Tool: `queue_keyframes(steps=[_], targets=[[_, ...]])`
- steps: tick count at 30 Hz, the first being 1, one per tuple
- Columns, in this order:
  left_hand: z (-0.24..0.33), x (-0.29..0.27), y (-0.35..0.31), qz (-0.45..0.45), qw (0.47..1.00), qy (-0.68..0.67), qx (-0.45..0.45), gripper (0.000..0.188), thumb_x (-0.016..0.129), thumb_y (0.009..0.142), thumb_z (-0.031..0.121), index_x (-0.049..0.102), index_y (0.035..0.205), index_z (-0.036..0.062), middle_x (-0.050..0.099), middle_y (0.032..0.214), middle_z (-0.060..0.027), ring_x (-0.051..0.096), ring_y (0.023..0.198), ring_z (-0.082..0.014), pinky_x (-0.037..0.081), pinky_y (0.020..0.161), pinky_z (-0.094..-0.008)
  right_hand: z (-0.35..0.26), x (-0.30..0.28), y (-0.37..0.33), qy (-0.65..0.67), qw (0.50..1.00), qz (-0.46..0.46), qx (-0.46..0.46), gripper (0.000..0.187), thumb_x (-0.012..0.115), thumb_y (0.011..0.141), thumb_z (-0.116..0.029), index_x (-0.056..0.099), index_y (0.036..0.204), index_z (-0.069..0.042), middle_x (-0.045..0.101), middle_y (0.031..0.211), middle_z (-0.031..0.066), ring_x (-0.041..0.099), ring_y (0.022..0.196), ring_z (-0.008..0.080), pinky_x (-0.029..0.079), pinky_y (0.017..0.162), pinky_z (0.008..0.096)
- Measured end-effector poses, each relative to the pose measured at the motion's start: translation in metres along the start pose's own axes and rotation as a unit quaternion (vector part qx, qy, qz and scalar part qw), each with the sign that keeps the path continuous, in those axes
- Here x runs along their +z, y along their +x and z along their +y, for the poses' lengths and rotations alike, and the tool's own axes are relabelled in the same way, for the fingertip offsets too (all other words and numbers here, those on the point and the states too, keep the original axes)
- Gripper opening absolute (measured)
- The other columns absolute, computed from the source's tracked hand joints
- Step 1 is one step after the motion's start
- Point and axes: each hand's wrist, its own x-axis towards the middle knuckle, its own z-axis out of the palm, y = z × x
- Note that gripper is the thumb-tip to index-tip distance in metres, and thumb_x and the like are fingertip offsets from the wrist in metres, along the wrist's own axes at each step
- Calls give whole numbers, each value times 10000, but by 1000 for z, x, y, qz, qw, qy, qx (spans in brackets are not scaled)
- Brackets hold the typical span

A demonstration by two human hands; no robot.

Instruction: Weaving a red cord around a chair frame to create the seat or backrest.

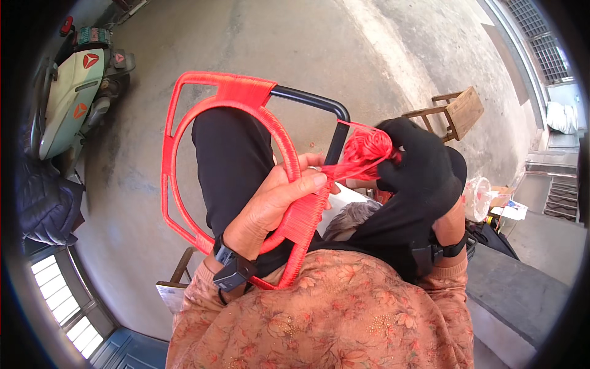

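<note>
One red-wrapped frame (246, 93), in left grip (276, 194), cord (369, 147) beside.

pale scooter (72, 101), wooden stool (465, 114), dark jacket (52, 200)

The head camera is looking steeply down from above the person's shirt (319, 301), facing out over the lap (230, 160), catching the frame (301, 221) and left hand (270, 200) close by near the centre, while its fisheye lens is reaching across the floor (295, 46) to the scooter (74, 101) farther off at left and the stool (465, 114) at upper right.
</note>
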Motion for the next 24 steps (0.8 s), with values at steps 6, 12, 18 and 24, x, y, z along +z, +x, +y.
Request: queue_keyframes(steps=[6, 12, 18, 24], targets=[[-1, 3, 4, 80, 996, 5, 33, 179, 637, 891, 179, 578, 971, 31, 664, 837, -100, 637, 641, -129, 573, 497, -316, 36, -15, -18, -270, 954, -53, 116, 317, 735, 756, -268, 550, 836, -22, 631, 773, 120, 651, 748, 281, 490, 663, 354], [-2, 5, 5, 73, 996, 16, 43, 168, 633, 889, 164, 571, 963, 27, 659, 818, -92, 635, 639, -129, 580, 501, -324, 50, 25, -37, 564, 819, 4, 101, 288, 642, 798, -86, 577, 1072, -25, 620, 919, 17, 589, 864, 140, 479, 797, 292], [0, 11, 6, 81, 992, 38, 87, 384, 629, 873, 92, 469, 1216, 30, 639, 890, -68, 631, 720, -128, 587, 535, -329, 48, 44, -45, 184, 952, -242, -34, 385, 699, 789, -217, 581, 1094, -15, 642, 922, 152, 626, 880, 238, 479, 801, 321], [2, 9, 4, 56, 993, 13, 104, 601, 611, 869, 41, 342, 1405, 85, 624, 958, -50, 636, 772, -134, 574, 605, -311, 47, 44, -54, 164, 963, -211, 19, 397, 738, 743, -170, 604, 1102, -65, 653, 954, 171, 637, 851, 307, 496, 751, 365]])
